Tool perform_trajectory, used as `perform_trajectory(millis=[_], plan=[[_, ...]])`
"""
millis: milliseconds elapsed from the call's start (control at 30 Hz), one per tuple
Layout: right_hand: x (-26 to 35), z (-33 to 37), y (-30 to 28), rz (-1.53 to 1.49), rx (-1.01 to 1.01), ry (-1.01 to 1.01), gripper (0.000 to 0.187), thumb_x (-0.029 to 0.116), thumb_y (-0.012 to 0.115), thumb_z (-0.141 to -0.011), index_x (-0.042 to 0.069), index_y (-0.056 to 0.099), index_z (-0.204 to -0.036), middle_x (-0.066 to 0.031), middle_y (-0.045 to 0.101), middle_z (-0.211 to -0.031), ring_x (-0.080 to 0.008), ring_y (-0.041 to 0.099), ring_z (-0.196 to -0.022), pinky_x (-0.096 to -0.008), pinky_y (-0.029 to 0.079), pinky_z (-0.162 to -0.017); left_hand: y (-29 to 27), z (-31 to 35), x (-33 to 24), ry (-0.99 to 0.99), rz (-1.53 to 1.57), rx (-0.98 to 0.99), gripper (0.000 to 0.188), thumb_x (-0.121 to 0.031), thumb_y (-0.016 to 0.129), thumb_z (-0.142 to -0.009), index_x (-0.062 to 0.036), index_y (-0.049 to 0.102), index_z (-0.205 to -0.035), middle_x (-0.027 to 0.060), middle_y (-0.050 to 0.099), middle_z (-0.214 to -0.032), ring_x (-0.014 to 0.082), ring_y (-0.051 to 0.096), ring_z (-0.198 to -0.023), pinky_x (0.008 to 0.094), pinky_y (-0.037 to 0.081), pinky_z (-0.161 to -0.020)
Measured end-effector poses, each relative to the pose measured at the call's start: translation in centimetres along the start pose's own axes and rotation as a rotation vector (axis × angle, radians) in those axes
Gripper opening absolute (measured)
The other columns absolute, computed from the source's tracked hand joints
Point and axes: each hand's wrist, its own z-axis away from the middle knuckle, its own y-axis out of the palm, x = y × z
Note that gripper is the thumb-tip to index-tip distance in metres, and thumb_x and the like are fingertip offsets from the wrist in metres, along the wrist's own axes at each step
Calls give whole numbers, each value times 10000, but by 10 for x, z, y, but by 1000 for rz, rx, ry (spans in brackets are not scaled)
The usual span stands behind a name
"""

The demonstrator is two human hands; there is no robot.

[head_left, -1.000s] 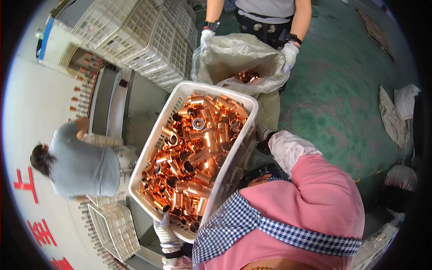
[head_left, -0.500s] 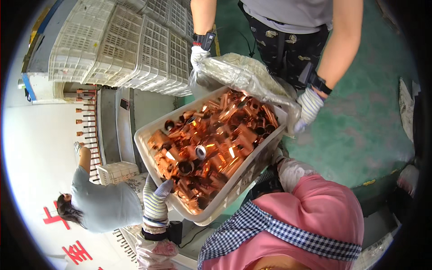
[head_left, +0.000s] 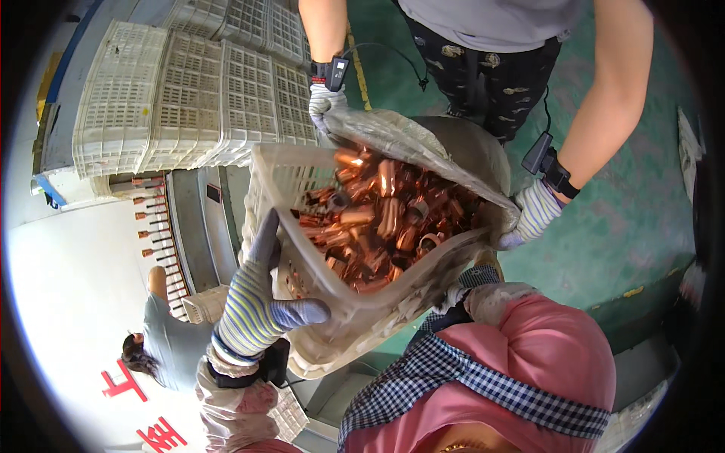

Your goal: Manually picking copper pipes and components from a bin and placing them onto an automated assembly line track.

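Note:
A white plastic crate (head_left: 355, 309) hangs tilted in front of me, its left end raised. Short copper tube pieces (head_left: 377, 219) are heaped toward its far right end, some blurred by motion. My left hand (head_left: 264, 302), in a striped glove, grips the crate's near left corner, thumb apart from the fingers. On the near right side my right hand (head_left: 451, 297) holds the crate from below; its fingers are mostly hidden. Across from me a co-worker's two gloved hands (head_left: 532, 215) hold a clear plastic bag (head_left: 423, 143), its mouth around the crate's far right end.
Stacked white slatted crates (head_left: 189, 94) stand at the far left. A row of copper-tipped rods (head_left: 158, 234) lines the left side, where another person (head_left: 177, 340) bends. A small crate (head_left: 205, 304) is near that person. Green floor (head_left: 596, 226) stretches to the right.
The crate's left end has risen, and the copper pieces have slid toward the bag. My left hand has shifted left and nearer to me. The co-worker's right-side arm has moved outward.

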Motion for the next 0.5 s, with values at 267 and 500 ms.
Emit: perform_trajectory(millis=[267,500], plan=[[-15,21,-11,-147,130,82,468,444,480,-1072,86,575,-1357,-90,649,-1345,-302,656,-1185,-506,503,-1067,28,-110,-93,91,-732,283,1305,-575,909,-711,150,233,-1560,290,505,-1506,326,477,-1426,367,387,-1181],[-34,31,-20,-211,263,214,470,450,480,-1071,87,576,-1354,-89,651,-1341,-301,658,-1182,-507,508,-1060,71,-147,-160,46,-1104,383,1203,-759,705,-820,125,333,-1545,287,512,-1499,338,475,-1419,416,350,-1187]])
